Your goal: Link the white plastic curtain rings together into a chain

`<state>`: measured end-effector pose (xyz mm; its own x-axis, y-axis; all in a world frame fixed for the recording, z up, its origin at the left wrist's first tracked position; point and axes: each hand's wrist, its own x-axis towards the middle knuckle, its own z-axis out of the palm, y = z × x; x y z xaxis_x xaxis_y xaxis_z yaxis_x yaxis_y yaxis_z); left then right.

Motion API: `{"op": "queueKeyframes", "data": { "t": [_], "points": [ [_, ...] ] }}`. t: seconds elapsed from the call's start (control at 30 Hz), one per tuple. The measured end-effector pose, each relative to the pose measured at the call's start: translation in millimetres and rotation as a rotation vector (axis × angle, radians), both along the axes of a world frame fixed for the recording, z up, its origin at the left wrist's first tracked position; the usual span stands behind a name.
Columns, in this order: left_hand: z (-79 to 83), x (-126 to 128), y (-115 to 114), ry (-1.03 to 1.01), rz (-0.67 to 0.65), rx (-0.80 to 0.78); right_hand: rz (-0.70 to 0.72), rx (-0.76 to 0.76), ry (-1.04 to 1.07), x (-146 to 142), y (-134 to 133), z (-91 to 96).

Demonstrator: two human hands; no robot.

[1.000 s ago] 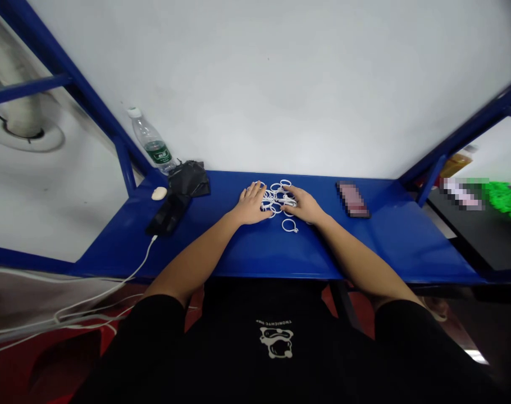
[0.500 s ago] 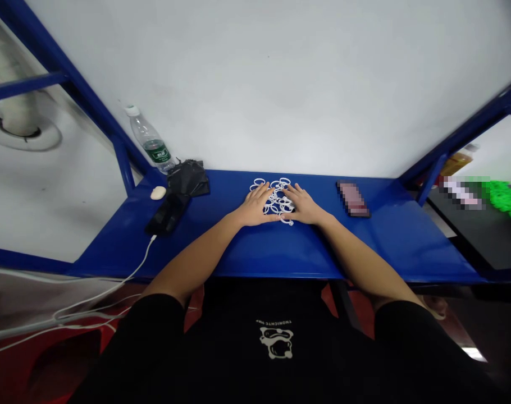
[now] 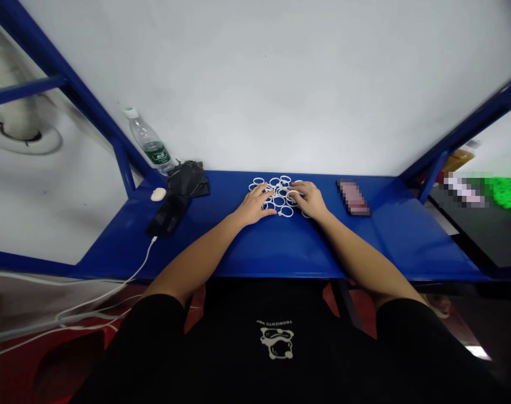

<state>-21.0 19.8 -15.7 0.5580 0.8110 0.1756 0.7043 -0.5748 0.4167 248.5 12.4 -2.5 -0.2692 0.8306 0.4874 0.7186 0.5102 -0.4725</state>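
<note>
Several thin white plastic rings [image 3: 286, 211], each with a small knob, lie in a loose, overlapping spread on the blue tabletop [image 3: 276, 247]. My left hand [image 3: 254, 205] rests over the left side of the spread, open, fingers reaching forward and thumb apart. At the right side is my right hand [image 3: 309, 199], with bent fingers and its thumb apart from the index finger. Its fingertips touch rings there, and some rings are partly hidden beneath it. Neither hand appears to grip a ring.
A plastic bottle [image 3: 150, 143], a crumpled black bag [image 3: 188, 178], a black device [image 3: 167, 216] with a white cable and a small cream-coloured object [image 3: 158, 194] are at the left. A phone [image 3: 354, 197] lies to the right. A white wall [image 3: 272, 101] rises behind.
The rings have spread out flatter and wider. My right hand has moved slightly right and its fingers have bent more; my left hand has hardly moved.
</note>
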Motion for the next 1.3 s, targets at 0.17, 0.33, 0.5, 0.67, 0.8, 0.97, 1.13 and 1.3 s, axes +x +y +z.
{"op": "queueKeyframes", "data": {
  "t": [0.17, 0.33, 0.5, 0.67, 0.8, 0.97, 1.13, 1.3],
  "points": [
    [-0.3, 5.2, -1.5, -0.053, -0.031, 0.106, -0.064, -0.007, 0.064, -0.3, -1.3, 4.2],
    [12.8, 7.6, -8.7, -0.195, -0.026, 0.275, -0.102, -0.091, 0.222, -7.9, -14.7, 11.9],
    [18.3, 14.2, -22.0, -0.278, -0.178, 0.402, -0.012, -0.294, 0.347, -32.9, -37.1, 18.6],
    [15.1, 20.8, -30.2, -0.284, -0.228, 0.462, 0.062, -0.330, 0.342, -43.7, -45.0, 18.6],
    [14.1, 17.4, -26.5, -0.422, -0.167, 0.550, 0.050, -0.150, 0.300, -37.1, -40.5, 15.5],
    [11.7, 14.4, -19.0, -0.567, -0.140, 0.664, 0.156, 0.167, 0.241, -30.0, -36.0, 18.1],
    [7.4, 15.7, -18.6, -0.596, -0.095, 0.663, 0.317, 0.280, 0.058, -34.2, -38.3, 19.1],
    [10.1, 16.7, -21.2, -0.569, -0.173, 0.670, 0.364, 0.303, 0.079, -33.1, -32.2, 14.3]
  ]
}}
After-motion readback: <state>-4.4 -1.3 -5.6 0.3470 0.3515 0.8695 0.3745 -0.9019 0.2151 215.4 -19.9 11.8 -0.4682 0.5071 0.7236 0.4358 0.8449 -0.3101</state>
